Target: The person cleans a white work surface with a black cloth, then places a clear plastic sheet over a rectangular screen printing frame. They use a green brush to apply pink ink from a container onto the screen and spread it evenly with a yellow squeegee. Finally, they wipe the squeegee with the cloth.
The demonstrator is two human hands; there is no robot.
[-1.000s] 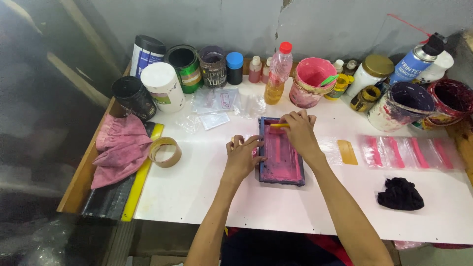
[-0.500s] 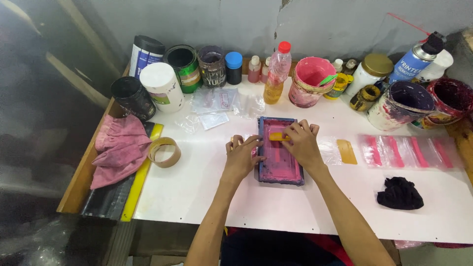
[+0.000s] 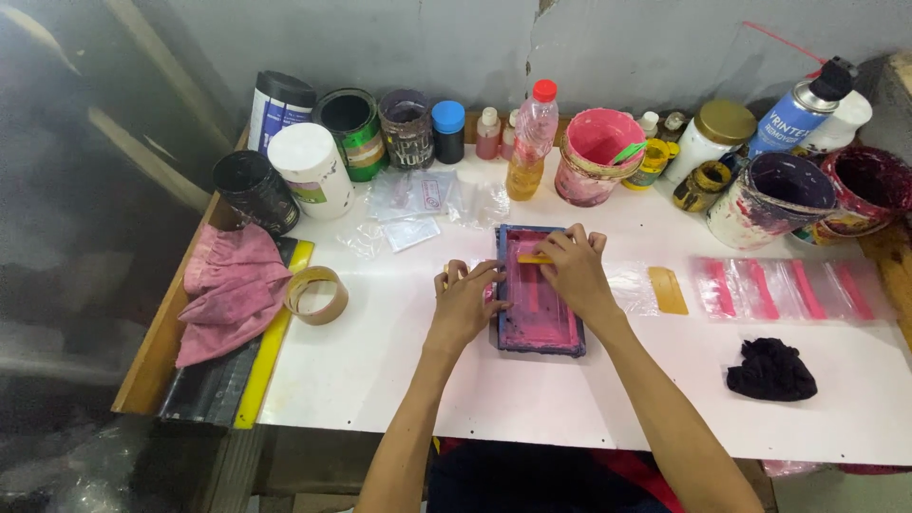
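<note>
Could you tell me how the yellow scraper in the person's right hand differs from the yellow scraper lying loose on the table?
The held scraper is gripped by the right hand and pressed onto the pink-stained screen frame; the spare scraper lies untouched on the white table, right of the frame. The held one is mostly hidden by fingers, showing only a thin strip; the spare one shows its whole flat face. Both look like small yellow-orange plastic pieces.

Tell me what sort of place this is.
Likely a small screen-printing workbench. The right hand draws a yellow squeegee across a pink-inked framed screen, steadied by the left hand. Ink-stained tubs crowd the back, and printed clear bags lie alongside.
</note>
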